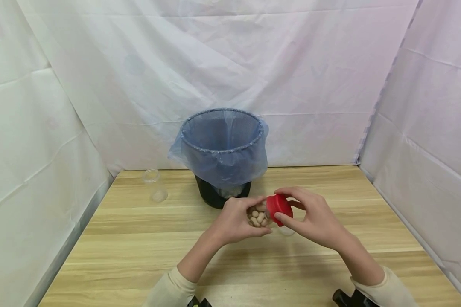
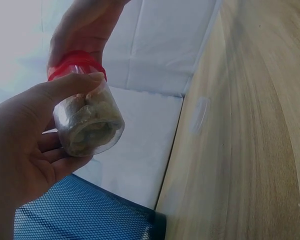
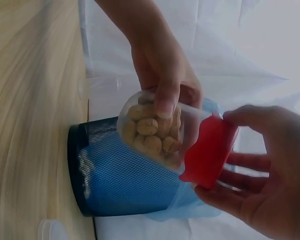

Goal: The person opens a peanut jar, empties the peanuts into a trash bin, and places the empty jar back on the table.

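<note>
A see-through plastic jar (image 1: 258, 216) partly filled with tan nuts (image 3: 149, 131) is held above the table, tipped sideways with its top to the right. My left hand (image 1: 241, 218) grips the jar's body, thumb along one side and fingers round the other. On the jar's mouth sits a red lid (image 1: 279, 209), its edge wavy in the right wrist view. My right hand (image 1: 311, 215) holds this lid between thumb and fingers. From the left wrist view I see the jar's bottom (image 2: 94, 137); the right hand (image 2: 85, 30) shows behind the lid.
Behind my hands stands a black mesh bin (image 1: 211, 192) lined with a blue bag (image 1: 230, 166). A clear plastic jar (image 1: 153, 185) is on the table at the left. A clear round item (image 1: 287, 231), partly hidden, lies beneath my right hand. White sheets (image 1: 176, 64) enclose the wooden table (image 1: 138, 256).
</note>
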{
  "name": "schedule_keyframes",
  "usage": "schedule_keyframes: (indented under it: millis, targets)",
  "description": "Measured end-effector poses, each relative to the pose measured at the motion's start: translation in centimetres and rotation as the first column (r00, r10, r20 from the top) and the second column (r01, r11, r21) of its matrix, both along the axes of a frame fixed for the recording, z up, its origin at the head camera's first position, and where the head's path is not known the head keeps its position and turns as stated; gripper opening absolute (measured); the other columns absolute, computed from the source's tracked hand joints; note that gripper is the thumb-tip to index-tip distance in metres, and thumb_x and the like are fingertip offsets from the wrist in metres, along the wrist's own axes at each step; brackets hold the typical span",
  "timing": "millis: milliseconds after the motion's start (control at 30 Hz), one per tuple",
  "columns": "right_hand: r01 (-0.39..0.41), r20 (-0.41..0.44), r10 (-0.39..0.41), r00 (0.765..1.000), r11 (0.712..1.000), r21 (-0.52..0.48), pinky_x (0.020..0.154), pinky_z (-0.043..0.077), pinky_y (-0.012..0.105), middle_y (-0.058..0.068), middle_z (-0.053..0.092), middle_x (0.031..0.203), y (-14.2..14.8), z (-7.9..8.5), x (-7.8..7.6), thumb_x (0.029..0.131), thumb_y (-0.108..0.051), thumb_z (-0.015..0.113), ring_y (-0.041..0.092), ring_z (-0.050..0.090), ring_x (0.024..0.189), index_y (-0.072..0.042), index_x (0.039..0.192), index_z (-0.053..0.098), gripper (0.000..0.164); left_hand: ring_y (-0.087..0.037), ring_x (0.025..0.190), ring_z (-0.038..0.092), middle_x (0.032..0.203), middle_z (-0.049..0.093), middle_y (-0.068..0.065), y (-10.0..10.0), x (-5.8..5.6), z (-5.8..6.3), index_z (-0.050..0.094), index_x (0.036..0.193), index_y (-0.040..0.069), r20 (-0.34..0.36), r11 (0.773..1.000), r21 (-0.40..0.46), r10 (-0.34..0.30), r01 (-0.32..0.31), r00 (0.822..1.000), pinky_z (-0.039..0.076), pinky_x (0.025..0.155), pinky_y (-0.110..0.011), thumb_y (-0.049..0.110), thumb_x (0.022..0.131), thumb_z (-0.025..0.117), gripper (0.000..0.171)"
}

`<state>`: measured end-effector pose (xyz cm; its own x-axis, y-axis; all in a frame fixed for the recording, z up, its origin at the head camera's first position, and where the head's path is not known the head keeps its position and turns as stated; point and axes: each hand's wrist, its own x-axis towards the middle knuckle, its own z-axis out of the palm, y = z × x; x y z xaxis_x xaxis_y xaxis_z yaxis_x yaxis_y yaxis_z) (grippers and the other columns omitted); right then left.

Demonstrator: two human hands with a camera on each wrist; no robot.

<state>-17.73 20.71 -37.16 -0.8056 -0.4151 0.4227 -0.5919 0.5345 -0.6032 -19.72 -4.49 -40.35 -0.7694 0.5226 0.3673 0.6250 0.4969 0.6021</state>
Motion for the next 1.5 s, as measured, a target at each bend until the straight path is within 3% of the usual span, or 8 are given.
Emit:
schedule_keyframes:
  millis: [133,233,500,700,933,1167,1367,1500]
  targets:
    - [-0.070,-0.053,0.070,0.996,0.997,0.018,0.092,0.065,0.036,-0.008,0.073,0.128,0.23,-0.03,-0.38,0.092,-0.020,0.088,0.011,0.072,0.108,-0.021,0.135,0.070,0.046,-0.007,0.101,0.073,0.119,0.081,0.002,-0.07,-0.09,-0.04,0.070,0.145,0.011,0.020,1.000,0.009,-0.004,0.004,1.000,0.060,0.087,-0.022,0.038,0.079,0.098,0.078]
    - [-0.076,-0.037,0.077,0.996,0.997,0.011,0.093,0.065,0.037,-0.007,0.072,0.129,0.19,-0.05,-0.48,0.093,-0.022,0.088,0.012,0.072,0.110,-0.020,0.136,0.069,0.047,-0.008,0.100,0.073,0.119,0.081,0.002,-0.08,-0.14,-0.10,0.069,0.146,0.011,0.015,1.000,-0.002,-0.001,0.001,1.000,0.060,0.087,-0.023,0.039,0.079,0.098,0.078]
    - [0.080,0.084,-0.078,0.993,0.996,-0.026,0.086,0.067,0.040,0.007,0.075,0.132,0.01,-0.01,-0.13,0.095,-0.028,0.086,0.020,0.078,0.103,-0.011,0.139,0.069,0.050,-0.008,0.101,0.073,0.120,0.081,0.001,-0.01,-0.07,-0.05,0.069,0.146,0.011,0.009,1.000,-0.018,0.003,-0.003,1.000,0.060,0.089,-0.024,0.040,0.080,0.098,0.078]
    - [0.089,0.113,-0.084,0.990,0.995,-0.044,0.084,0.067,0.037,0.007,0.078,0.126,0.00,0.01,-0.09,0.096,-0.028,0.086,0.021,0.079,0.100,-0.011,0.135,0.072,0.045,-0.009,0.102,0.074,0.120,0.081,0.001,0.04,-0.04,-0.02,0.069,0.146,0.011,0.006,0.999,-0.031,0.009,-0.008,1.000,0.060,0.089,-0.025,0.040,0.080,0.098,0.077]
    - [-0.022,0.035,0.022,0.999,1.000,-0.008,0.087,0.067,0.035,0.001,0.076,0.128,0.50,0.14,-0.40,0.093,-0.018,0.087,0.014,0.077,0.104,-0.015,0.133,0.073,0.043,-0.009,0.103,0.074,0.121,0.081,0.003,0.03,-0.13,-0.03,0.070,0.145,0.012,0.005,0.999,-0.037,0.003,-0.002,1.000,0.060,0.090,-0.025,0.039,0.079,0.098,0.077]
    - [-0.156,-0.036,0.156,0.987,0.988,0.008,0.096,0.063,0.032,-0.012,0.071,0.130,0.91,0.02,-0.90,0.091,-0.012,0.088,0.010,0.072,0.114,-0.024,0.135,0.069,0.050,-0.008,0.102,0.074,0.120,0.081,0.002,0.01,-0.11,0.04,0.069,0.146,0.012,0.014,1.000,-0.031,-0.001,0.002,1.000,0.060,0.089,-0.023,0.038,0.079,0.098,0.078]
    - [-0.025,0.047,0.026,0.999,1.000,-0.001,0.089,0.066,0.035,0.000,0.074,0.130,0.46,-0.19,-0.61,0.096,-0.025,0.085,0.015,0.076,0.106,-0.016,0.138,0.068,0.046,-0.008,0.102,0.074,0.121,0.080,0.002,0.08,-0.07,-0.04,0.069,0.146,0.012,0.005,0.999,-0.038,0.000,0.000,1.000,0.060,0.090,-0.025,0.038,0.080,0.098,0.077]
    - [0.070,0.112,-0.068,0.991,0.997,-0.012,0.084,0.067,0.037,0.004,0.077,0.124,0.13,-0.21,-0.36,0.098,-0.032,0.083,0.018,0.078,0.100,-0.012,0.133,0.070,0.042,-0.008,0.103,0.074,0.122,0.080,0.002,0.11,-0.02,-0.03,0.069,0.146,0.011,0.004,0.999,-0.038,-0.004,0.004,1.000,0.060,0.091,-0.025,0.038,0.080,0.098,0.077]
